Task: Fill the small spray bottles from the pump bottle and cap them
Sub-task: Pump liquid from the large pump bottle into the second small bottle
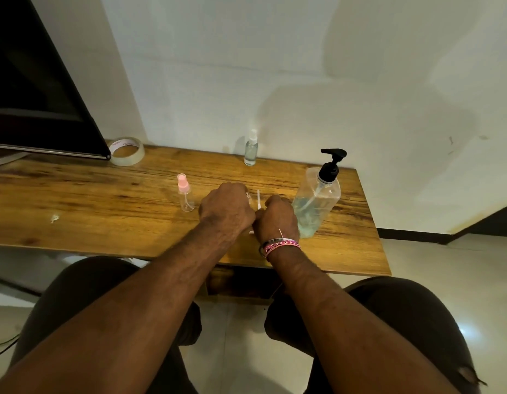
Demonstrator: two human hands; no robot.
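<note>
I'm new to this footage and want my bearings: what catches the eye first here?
Two hands, the left hand and right hand, meet at the middle of the wooden table. Right of them stands a large pump bottle with a black pump; left, a pink-topped spray bottle.

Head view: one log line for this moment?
left hand: on small bottle | right hand: holds sprayer tube | pump bottle: upright, right | pink-capped bottle: capped, left

Wooden table [76, 194], tape roll [127, 151] at back left, dark monitor [33, 95], white wall [275, 66], tiled floor [445, 280]
</note>
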